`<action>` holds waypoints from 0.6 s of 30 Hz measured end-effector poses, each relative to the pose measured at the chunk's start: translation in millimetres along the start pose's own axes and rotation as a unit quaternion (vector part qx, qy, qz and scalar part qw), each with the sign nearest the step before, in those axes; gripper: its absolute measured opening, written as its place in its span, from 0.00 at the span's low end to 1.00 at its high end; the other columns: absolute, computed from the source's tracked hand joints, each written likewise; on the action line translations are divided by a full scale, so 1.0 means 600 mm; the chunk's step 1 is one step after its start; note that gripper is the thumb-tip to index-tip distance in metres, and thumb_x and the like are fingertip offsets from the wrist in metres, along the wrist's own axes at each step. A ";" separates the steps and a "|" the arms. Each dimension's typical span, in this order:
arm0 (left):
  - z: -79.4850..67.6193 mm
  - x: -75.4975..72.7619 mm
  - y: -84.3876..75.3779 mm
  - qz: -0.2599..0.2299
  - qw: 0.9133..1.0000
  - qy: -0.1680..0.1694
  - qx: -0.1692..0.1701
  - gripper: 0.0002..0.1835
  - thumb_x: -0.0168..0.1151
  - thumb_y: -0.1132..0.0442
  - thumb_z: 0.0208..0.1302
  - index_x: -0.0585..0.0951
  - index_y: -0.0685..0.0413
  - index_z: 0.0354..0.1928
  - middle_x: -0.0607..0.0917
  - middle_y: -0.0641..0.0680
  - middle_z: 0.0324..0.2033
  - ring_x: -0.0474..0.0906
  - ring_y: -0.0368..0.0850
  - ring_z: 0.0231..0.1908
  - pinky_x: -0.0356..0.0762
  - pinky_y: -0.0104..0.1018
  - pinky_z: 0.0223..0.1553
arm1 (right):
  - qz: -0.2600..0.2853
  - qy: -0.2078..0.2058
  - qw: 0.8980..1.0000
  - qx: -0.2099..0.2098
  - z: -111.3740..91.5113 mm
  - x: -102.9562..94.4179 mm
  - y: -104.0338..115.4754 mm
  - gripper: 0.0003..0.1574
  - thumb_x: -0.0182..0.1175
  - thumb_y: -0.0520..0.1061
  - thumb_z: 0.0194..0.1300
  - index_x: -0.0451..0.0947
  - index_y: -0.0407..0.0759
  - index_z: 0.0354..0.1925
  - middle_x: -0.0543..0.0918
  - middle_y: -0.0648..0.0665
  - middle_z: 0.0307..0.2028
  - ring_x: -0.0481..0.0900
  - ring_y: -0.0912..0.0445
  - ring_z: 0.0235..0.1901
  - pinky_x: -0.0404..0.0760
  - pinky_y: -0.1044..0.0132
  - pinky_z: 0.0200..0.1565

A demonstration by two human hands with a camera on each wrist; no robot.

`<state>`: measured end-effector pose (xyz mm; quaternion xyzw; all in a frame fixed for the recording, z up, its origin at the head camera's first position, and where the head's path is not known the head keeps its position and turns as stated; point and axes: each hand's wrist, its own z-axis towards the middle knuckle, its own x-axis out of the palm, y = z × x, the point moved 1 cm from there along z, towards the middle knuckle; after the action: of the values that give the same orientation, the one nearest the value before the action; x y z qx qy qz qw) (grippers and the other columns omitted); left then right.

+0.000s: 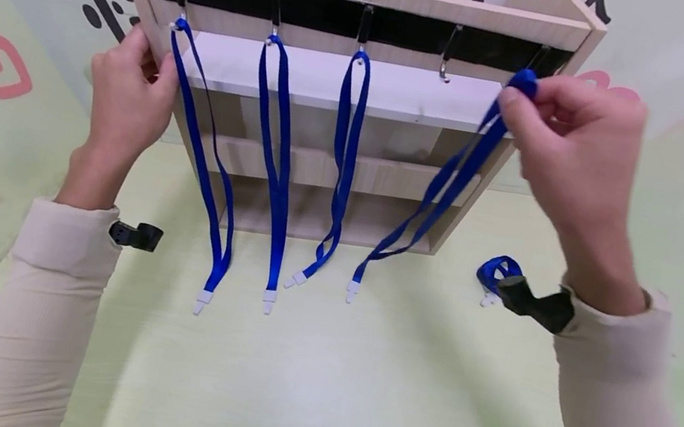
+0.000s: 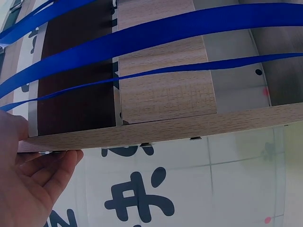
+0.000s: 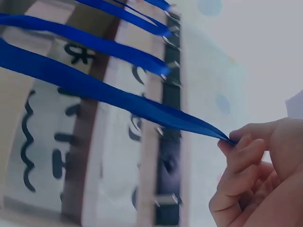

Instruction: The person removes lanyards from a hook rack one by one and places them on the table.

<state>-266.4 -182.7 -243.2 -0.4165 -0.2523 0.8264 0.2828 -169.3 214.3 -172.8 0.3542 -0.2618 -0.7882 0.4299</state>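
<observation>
My right hand (image 1: 587, 146) pinches the top loop of a blue lanyard (image 1: 461, 177) between thumb and fingers, in front of the rack's right end. The lanyard slants down to the left, its white clip (image 1: 353, 290) at the low end. In the right wrist view the strap (image 3: 142, 108) runs taut from the fingertips. My left hand (image 1: 132, 96) grips the left side panel of a wooden shelf rack (image 2: 165, 131), thumb in front and fingers outside. Three other blue lanyards, a left one (image 1: 196, 142), a middle one (image 1: 280, 134) and one beside it (image 1: 347, 130), hang from metal hooks.
A bare hook (image 1: 447, 64) sits on the black strip (image 1: 322, 13) between the third hanging lanyard and my right hand. Another blue lanyard (image 1: 490, 269) lies coiled on the pale green table (image 1: 310, 391), right of the rack. A patterned wall covering (image 1: 15, 3) surrounds the table.
</observation>
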 end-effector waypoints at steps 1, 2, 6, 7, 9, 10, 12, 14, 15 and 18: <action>0.000 0.001 0.000 0.000 1.000 0.000 -0.003 0.22 0.48 0.51 0.74 0.77 0.53 0.62 0.84 0.54 0.56 0.84 0.48 0.53 0.80 0.26 0.49 | 0.031 -0.006 0.999 0.003 -0.002 -0.012 -0.001 0.10 0.66 0.39 0.63 0.87 0.31 0.34 0.80 0.49 0.18 0.69 0.59 0.13 0.65 0.75 0.17; 0.000 0.001 0.000 0.001 1.000 0.000 -0.004 0.22 0.48 0.52 0.74 0.78 0.53 0.61 0.84 0.54 0.56 0.84 0.48 0.53 0.80 0.26 0.49 | 0.063 -0.013 0.998 0.008 -0.002 -0.023 -0.003 0.09 0.67 0.38 0.61 0.86 0.29 0.34 0.81 0.47 0.17 0.69 0.58 0.11 0.64 0.75 0.15; 0.000 0.001 -0.001 0.005 1.000 0.000 -0.011 0.21 0.47 0.53 0.74 0.77 0.53 0.62 0.84 0.53 0.56 0.84 0.49 0.53 0.80 0.26 0.50 | 0.167 -0.045 0.983 0.060 -0.004 -0.067 -0.018 0.14 0.71 0.36 0.56 0.84 0.23 0.35 0.83 0.41 0.18 0.71 0.56 0.10 0.65 0.74 0.11; 0.000 0.002 -0.001 0.006 1.000 0.000 -0.011 0.21 0.47 0.53 0.74 0.77 0.53 0.62 0.84 0.53 0.56 0.83 0.49 0.53 0.80 0.26 0.50 | 0.177 -0.053 0.980 0.077 -0.003 -0.078 -0.023 0.15 0.72 0.36 0.55 0.84 0.23 0.36 0.83 0.41 0.18 0.72 0.56 0.10 0.66 0.74 0.10; 0.000 0.002 -0.001 0.007 1.000 0.001 -0.010 0.21 0.47 0.53 0.74 0.77 0.54 0.62 0.84 0.53 0.56 0.83 0.49 0.54 0.80 0.26 0.50 | 0.183 -0.068 0.975 0.108 -0.003 -0.100 -0.034 0.16 0.73 0.37 0.53 0.83 0.24 0.37 0.83 0.40 0.19 0.73 0.55 0.10 0.69 0.73 0.11; 0.000 0.002 -0.001 0.007 1.000 0.001 -0.010 0.21 0.47 0.54 0.75 0.77 0.54 0.62 0.84 0.54 0.56 0.83 0.49 0.53 0.80 0.25 0.49 | 0.183 -0.078 0.973 0.119 -0.003 -0.109 -0.040 0.16 0.73 0.36 0.53 0.83 0.25 0.37 0.83 0.40 0.19 0.73 0.54 0.09 0.70 0.72 0.11; 0.001 0.003 -0.002 0.006 1.000 0.000 -0.008 0.21 0.47 0.54 0.74 0.77 0.54 0.62 0.84 0.54 0.56 0.84 0.49 0.53 0.79 0.23 0.48 | 0.184 -0.095 0.968 0.143 -0.002 -0.125 -0.048 0.15 0.74 0.37 0.53 0.83 0.27 0.37 0.84 0.40 0.21 0.73 0.54 0.09 0.70 0.72 0.12; 0.001 0.003 -0.002 0.005 1.000 0.000 -0.008 0.21 0.47 0.54 0.74 0.77 0.54 0.62 0.84 0.54 0.56 0.84 0.49 0.52 0.79 0.22 0.47 | 0.175 -0.110 0.966 0.152 0.000 -0.136 -0.055 0.13 0.73 0.38 0.55 0.84 0.29 0.36 0.85 0.42 0.22 0.73 0.54 0.08 0.71 0.73 0.13; 0.000 0.002 -0.002 0.005 1.000 0.000 -0.009 0.21 0.48 0.54 0.74 0.77 0.53 0.62 0.84 0.53 0.56 0.84 0.49 0.53 0.79 0.23 0.47 | 0.170 -0.114 0.966 0.157 0.001 -0.138 -0.057 0.11 0.72 0.38 0.56 0.84 0.30 0.36 0.85 0.42 0.22 0.73 0.55 0.08 0.71 0.73 0.13; 0.000 0.001 -0.002 0.004 1.000 0.000 -0.010 0.21 0.47 0.53 0.74 0.77 0.52 0.63 0.84 0.53 0.57 0.84 0.49 0.53 0.79 0.24 0.49 | 0.161 -0.102 0.968 0.160 0.003 -0.136 -0.065 0.09 0.71 0.37 0.57 0.84 0.32 0.35 0.86 0.43 0.23 0.76 0.55 0.09 0.70 0.74 0.12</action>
<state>-266.2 -181.3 -243.0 -0.4201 -0.2587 0.8249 0.2758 -159.1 304.0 -172.6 0.2894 -0.4808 -0.6879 0.4602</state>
